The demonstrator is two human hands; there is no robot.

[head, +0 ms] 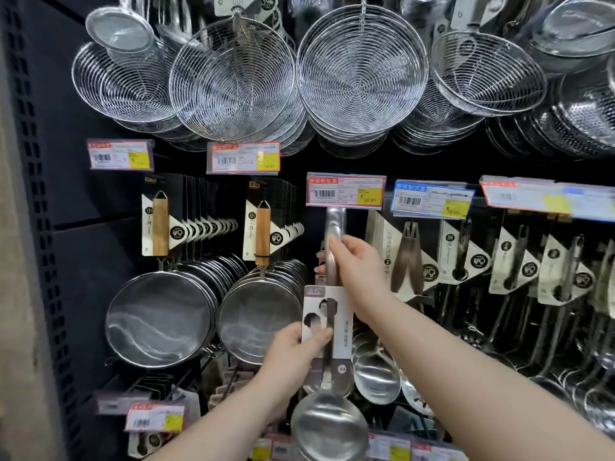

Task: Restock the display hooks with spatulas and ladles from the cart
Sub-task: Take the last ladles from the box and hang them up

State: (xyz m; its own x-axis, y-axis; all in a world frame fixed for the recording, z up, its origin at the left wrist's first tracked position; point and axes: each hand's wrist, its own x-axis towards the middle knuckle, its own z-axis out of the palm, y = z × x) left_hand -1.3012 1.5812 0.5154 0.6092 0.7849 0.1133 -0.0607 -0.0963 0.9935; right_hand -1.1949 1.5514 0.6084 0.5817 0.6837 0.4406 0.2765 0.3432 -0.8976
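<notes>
While you hold it up, step: hanging one ladle [330, 316] on the display, judged close to the hook.
Right hand [357, 261]: fingers curled round the bare steel handle, just under the price tag [346, 191].
Left hand [296, 347]: below your right, pinching the card sleeve [342, 327] above the bowl [327, 427].
Hook: hidden behind the tag; whether the handle has caught, you cannot tell.
Next move: probably steer the handle top onto the hook, then let go.

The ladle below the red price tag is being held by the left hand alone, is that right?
Not quite: the head view shows both hands on the ladle, the left hand gripping its card label and the right hand gripping the handle under the red price tag.
</notes>
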